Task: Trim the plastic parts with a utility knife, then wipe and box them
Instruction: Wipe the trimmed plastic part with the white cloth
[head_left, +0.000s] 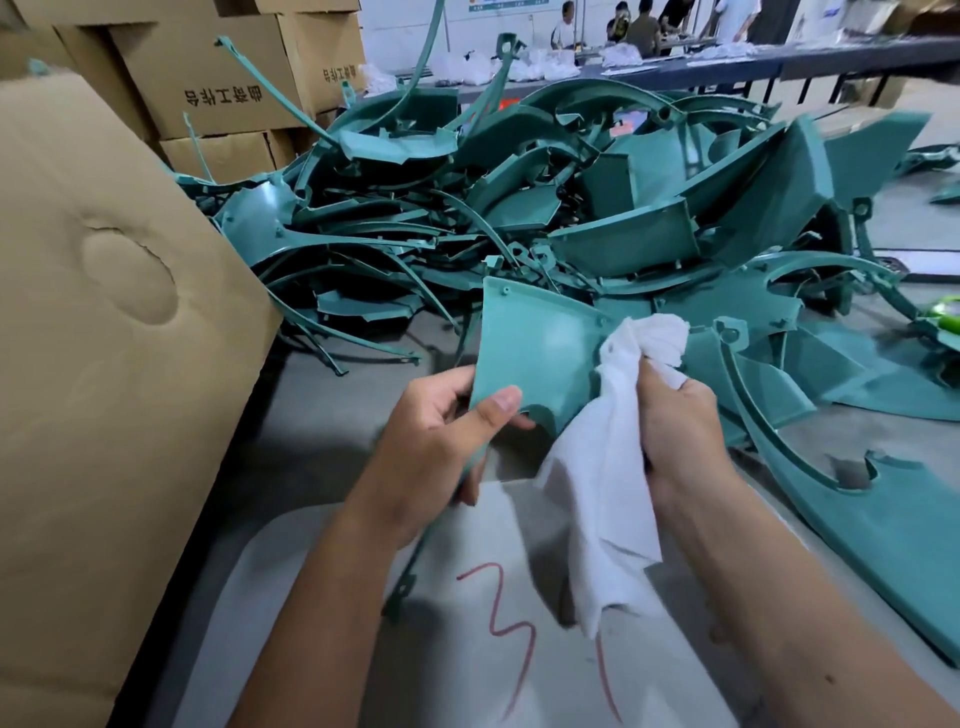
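A worker's left hand grips a teal plastic part above the bench, while the right hand clutches a white cloth bunched against the part's right edge. Behind them rises a pile of teal parts, with a cardboard box at left.
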